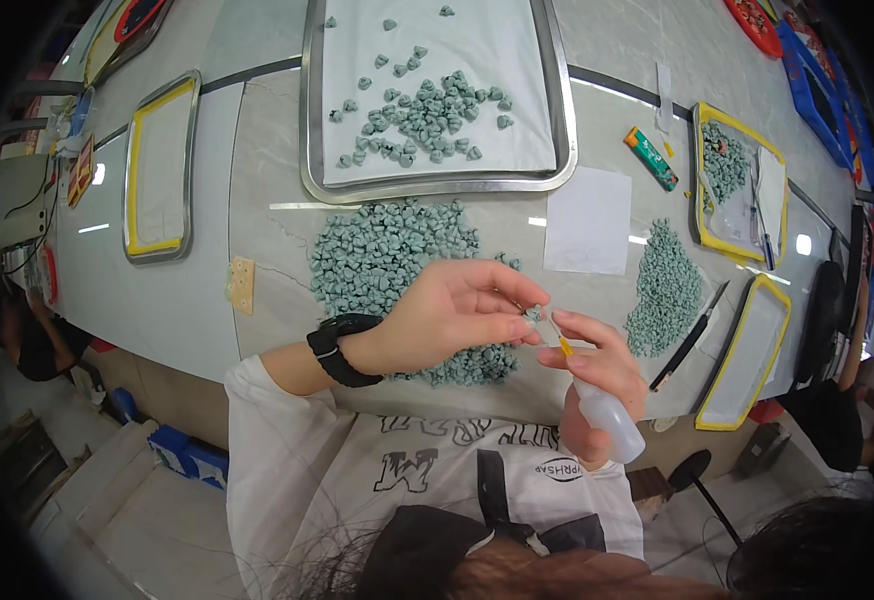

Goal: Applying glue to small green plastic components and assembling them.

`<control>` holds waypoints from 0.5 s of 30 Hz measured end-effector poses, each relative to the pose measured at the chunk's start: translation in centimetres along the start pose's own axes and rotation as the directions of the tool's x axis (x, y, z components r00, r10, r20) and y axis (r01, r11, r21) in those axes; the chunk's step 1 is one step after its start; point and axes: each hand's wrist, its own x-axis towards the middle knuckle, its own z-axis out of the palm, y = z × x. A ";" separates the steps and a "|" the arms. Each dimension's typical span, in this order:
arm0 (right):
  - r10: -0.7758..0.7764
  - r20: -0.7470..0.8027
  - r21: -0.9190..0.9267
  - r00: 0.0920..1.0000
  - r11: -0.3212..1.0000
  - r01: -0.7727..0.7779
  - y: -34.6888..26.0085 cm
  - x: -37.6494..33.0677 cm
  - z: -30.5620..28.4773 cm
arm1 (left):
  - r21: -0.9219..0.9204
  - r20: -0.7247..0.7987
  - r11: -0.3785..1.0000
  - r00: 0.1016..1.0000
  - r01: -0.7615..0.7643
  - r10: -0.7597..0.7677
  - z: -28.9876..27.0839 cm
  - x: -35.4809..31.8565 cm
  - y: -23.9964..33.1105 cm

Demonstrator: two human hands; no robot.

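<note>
My left hand (452, 315), with a dark watch on its wrist, pinches a small grey-green piece (534, 314) between thumb and fingertips. My right hand (612, 365) is wrapped round a translucent white squeeze bottle (612, 425). The bottle's yellow nozzle (565, 345) points up toward the piece; whether the two touch, I cannot tell. Beneath and beyond my left hand spreads a large heap of similar grey-green pieces (377, 255). Past the heap, a metal tray (437, 187) lined with white cloth carries a scattered cluster of pieces (432, 115).
To the right lie a smaller heap (664, 290), a white paper sheet (587, 220), a green-orange box (651, 158) and a black-handled knife (689, 338). Yellow-edged trays (702, 222) stand at both sides. A beige perforated block (242, 286) sits left. Other people are at both edges.
</note>
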 end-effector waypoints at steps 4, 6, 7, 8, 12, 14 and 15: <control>0.134 0.054 0.005 0.989 0.991 -0.135 -0.5 0.0 0.0 | 0.090 -0.015 0.995 0.999 -0.045 0.047 -0.1 0.0 -0.5; 0.175 0.059 0.000 0.983 0.984 -0.176 -0.6 0.0 0.0 | 0.074 -0.012 0.996 0.999 -0.050 0.051 -0.1 0.1 -0.6; 0.164 0.059 -0.005 0.985 0.986 -0.164 -0.5 0.0 -0.1 | 0.060 -0.009 0.997 0.998 -0.056 0.057 -0.1 0.1 -0.7; 0.153 0.059 -0.011 0.987 0.988 -0.152 -0.4 0.0 -0.1 | 0.059 -0.009 0.997 0.998 -0.056 0.057 -0.1 0.1 -0.7; 0.139 0.049 -0.030 0.989 0.990 -0.138 -0.2 0.1 -0.1 | 0.046 0.017 0.997 0.998 -0.060 0.059 -0.1 0.3 -0.7; 0.131 0.051 -0.032 0.990 0.991 -0.130 -0.2 0.2 -0.1 | 0.042 0.017 0.998 0.998 -0.054 0.053 -0.1 0.3 -0.7; 0.132 0.051 -0.032 0.990 0.991 -0.130 -0.1 0.3 0.0 | 0.042 0.014 0.998 0.999 -0.052 0.051 -0.1 0.3 -0.7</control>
